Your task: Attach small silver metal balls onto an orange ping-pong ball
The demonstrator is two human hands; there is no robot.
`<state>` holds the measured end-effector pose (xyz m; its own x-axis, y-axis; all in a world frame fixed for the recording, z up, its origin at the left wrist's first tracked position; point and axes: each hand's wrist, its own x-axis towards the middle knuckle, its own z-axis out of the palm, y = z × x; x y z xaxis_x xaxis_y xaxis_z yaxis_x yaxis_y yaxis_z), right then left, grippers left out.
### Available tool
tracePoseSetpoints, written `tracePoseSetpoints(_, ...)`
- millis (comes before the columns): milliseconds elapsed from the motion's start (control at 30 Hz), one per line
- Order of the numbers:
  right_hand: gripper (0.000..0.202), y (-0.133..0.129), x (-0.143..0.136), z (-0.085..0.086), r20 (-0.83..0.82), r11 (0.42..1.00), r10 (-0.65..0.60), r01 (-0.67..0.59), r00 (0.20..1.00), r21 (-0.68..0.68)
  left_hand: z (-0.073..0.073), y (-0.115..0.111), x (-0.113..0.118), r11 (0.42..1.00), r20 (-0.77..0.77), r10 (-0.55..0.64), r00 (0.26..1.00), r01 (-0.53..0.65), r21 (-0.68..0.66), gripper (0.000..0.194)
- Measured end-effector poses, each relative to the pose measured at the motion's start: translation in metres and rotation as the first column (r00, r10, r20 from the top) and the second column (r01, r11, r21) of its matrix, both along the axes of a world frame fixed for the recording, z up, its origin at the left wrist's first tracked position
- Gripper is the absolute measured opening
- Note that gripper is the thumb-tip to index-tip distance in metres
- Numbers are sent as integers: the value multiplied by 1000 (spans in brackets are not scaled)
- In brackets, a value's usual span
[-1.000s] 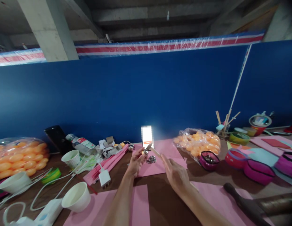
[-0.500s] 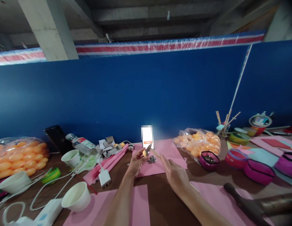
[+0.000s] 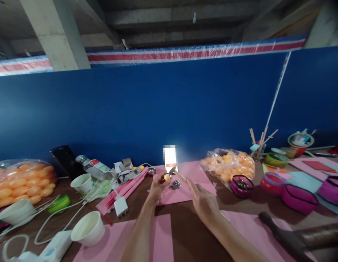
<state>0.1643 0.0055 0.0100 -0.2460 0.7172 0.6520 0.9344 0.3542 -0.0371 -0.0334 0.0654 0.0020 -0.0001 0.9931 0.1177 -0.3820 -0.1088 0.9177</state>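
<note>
Pinched in the fingers of the left hand (image 3: 158, 188), the small ball (image 3: 167, 177) has turned its orange side to view, apparently presenting bare surface near the wooden-handled tool (image 3: 181, 177) in the right hand's closed fingers, silver pieces (image 3: 174, 185) lying between both hands' fingers.

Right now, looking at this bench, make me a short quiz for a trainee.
1. Pick one: the bare right hand holds A) a white paper cup; B) a slim, pale-handled tool with a dark tip; C) a clear plastic bottle.
2. True or false: the heap of shiny silvery bits lies on a sheet of pink paper.
3. What does the bare left hand hold?

Key: 1 B; 2 true; 3 a small, round, yellow-orange ball.
</note>
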Motion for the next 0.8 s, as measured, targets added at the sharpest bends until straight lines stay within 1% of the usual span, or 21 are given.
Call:
tracePoseSetpoints(100, 45, -1, -1, 1, -10, 1000, -3, 3, 1000, -10, 0, 1, 0, 1000, -53, -11, 999, 10, -4, 55)
tracePoseSetpoints(200, 48, -2, 0, 3, 22, 998, -2, 3, 1000, -56, -2, 1, 1, 1000, -40, -16, 999, 16, -10, 58)
tracePoseSetpoints(300, 49, -2, 1, 5, 53, 995, 3, 2, 999, -101, -5, 3, 1, 1000, -18, 7, 1000, -7, -16, 57)
tracePoseSetpoints(433, 48, -2, 2, 6, 15, 997, -33, 34, 999, -69, -6, 4, 1, 1000, -37, 14, 999, -15, -22, 58)
tracePoseSetpoints(567, 50, -4, 0, 7, 53, 994, 8, -2, 999, -107, -5, 3, 1, 1000, -40, -21, 999, 21, -16, 58)
tracePoseSetpoints(633, 48, -3, 0, 6, 45, 996, 14, -9, 999, -94, -4, 2, 1, 999, -27, -36, 999, 36, -8, 60)
tracePoseSetpoints(733, 46, -2, 0, 4, 2, 999, -8, 8, 1000, -44, -4, 2, 2, 1000, -18, -17, 1000, 17, 11, 64)
tracePoseSetpoints(800, 46, -2, 0, 3, 4, 999, -7, 7, 1000, -51, -5, 2, 2, 1000, -47, -3, 999, 4, 12, 59)
